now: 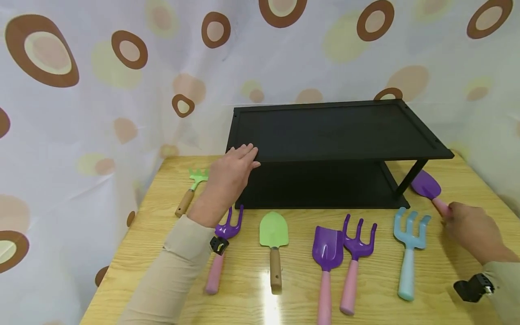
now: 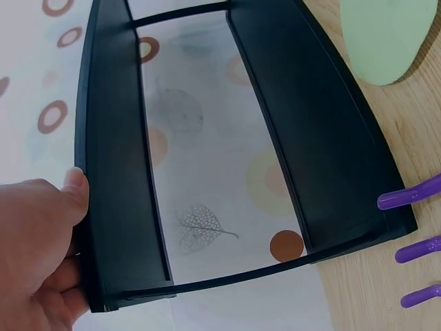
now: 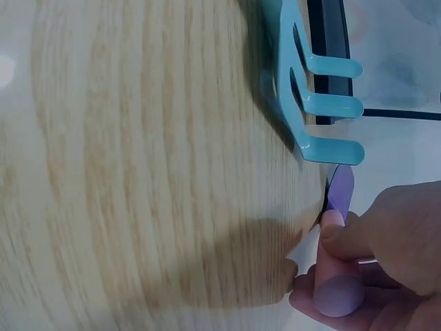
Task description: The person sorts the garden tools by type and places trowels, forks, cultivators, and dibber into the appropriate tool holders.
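Observation:
My left hand (image 1: 233,174) lies on the front left corner of a black two-tier shelf (image 1: 333,131), its fingers stretched over the top board and the thumb at the front edge. In the left wrist view the same hand (image 2: 41,241) touches the shelf's upper edge. My right hand (image 1: 473,230) grips the pink handle of a purple trowel (image 1: 426,184) beside the shelf's right end. The right wrist view has the thumb pressed on that handle (image 3: 334,258), fingers curled round it. Just left of this hand lies a light blue hand fork (image 1: 408,253).
On the wooden table (image 1: 142,271), a green rake (image 1: 197,178) lies left of the shelf. Before it lie a purple fork (image 1: 227,230), a green trowel (image 1: 274,230), a purple shovel (image 1: 327,248) and another purple fork (image 1: 359,246). A patterned cloth (image 1: 101,113) hangs behind.

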The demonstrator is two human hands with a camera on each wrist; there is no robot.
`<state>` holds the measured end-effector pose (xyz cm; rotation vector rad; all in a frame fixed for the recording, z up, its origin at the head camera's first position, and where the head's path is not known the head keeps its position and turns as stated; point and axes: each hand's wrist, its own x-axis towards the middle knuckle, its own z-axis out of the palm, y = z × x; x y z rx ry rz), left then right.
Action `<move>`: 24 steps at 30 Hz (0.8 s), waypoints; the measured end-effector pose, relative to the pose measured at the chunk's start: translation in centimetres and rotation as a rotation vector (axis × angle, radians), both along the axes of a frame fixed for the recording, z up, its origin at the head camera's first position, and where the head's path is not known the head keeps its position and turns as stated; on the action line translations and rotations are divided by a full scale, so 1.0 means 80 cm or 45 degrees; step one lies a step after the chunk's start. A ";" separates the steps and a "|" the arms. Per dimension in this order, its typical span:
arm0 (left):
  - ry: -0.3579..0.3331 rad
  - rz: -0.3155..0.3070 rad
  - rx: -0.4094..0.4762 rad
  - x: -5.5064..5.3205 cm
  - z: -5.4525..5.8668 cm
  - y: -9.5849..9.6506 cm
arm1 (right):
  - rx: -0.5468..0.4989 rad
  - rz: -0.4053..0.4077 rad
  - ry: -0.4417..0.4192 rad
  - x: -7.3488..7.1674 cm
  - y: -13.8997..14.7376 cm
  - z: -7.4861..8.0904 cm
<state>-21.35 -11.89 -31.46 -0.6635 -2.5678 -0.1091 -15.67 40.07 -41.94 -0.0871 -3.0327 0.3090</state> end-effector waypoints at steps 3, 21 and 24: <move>0.002 -0.015 0.001 -0.003 0.001 0.005 | 0.004 -0.030 0.029 0.003 0.004 0.000; -0.005 -0.025 0.005 0.001 0.002 -0.003 | 0.147 0.067 0.477 0.012 -0.007 0.047; -0.004 -0.020 0.004 0.001 0.004 -0.005 | 0.206 0.113 0.651 0.012 -0.012 0.057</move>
